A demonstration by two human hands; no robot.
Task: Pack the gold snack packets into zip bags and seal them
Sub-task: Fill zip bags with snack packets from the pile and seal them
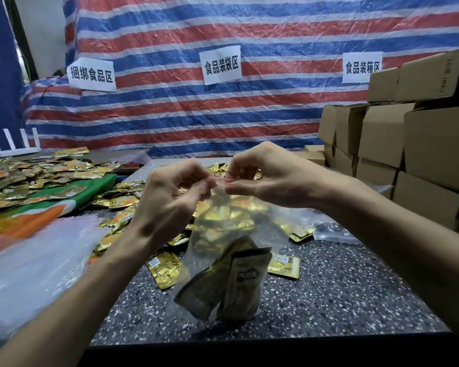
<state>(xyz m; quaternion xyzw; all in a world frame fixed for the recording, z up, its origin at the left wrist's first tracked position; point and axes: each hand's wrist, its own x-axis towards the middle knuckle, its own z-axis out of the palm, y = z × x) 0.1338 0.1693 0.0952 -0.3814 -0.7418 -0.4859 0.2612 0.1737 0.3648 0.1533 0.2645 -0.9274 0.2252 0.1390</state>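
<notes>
A clear zip bag (223,250) hangs in the air above the speckled table (329,295), with gold snack packets (231,282) lying in its bottom. My left hand (167,200) pinches the bag's top strip from the left. My right hand (270,176) pinches the same red-lined strip (221,182) from the right. The two hands' fingertips nearly meet there. Loose gold packets (122,202) lie heaped on the table behind the bag, and single ones (164,268) lie near it.
A stack of empty clear bags (32,258) lies at the left front. More gold packets (37,173) cover a green and orange cloth at the far left. Cardboard boxes (398,144) are stacked at the right. A striped tarp with paper signs hangs behind.
</notes>
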